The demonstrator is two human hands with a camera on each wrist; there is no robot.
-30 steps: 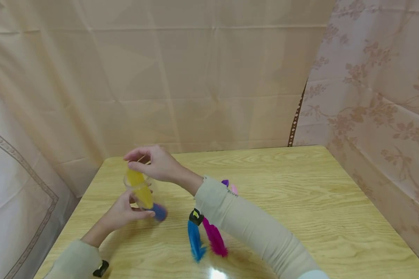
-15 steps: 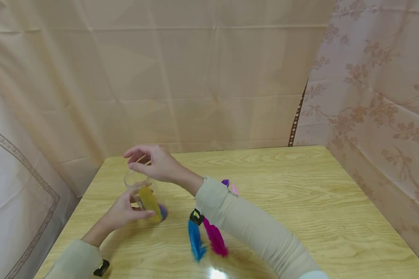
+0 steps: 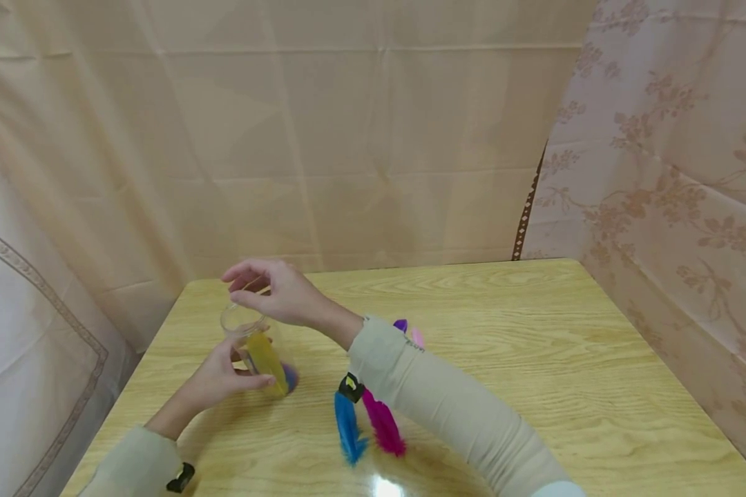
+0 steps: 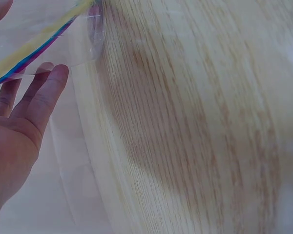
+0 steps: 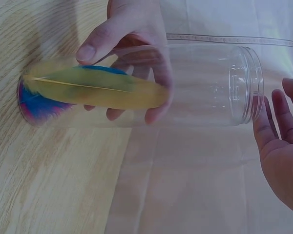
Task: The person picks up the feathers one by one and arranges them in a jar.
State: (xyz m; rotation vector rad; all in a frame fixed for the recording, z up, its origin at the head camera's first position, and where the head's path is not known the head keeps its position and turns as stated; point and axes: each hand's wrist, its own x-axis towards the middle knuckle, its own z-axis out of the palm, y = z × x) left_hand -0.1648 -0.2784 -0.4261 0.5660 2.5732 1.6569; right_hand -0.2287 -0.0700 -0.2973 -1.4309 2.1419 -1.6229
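Observation:
A tall clear plastic jar with a threaded mouth stands at the left of the table, no lid on it. My left hand grips it round the side, thumb on the near face and fingers behind. Inside lies a yellow feather, its shaft running lengthwise. Blue and magenta feathers sit at the jar's bottom, partly covered by the yellow one. Over the jar's mouth is my right hand, fingers loosely bent and holding nothing, fingertips right at the rim.
On the wooden table, a blue feather and a magenta feather lie below the right forearm. Tips of a purple feather and a pink feather show beyond the sleeve. A beige curtain hangs behind.
The yellow feather has left my right fingers and dropped down into the jar. Both hands have stayed almost where they were.

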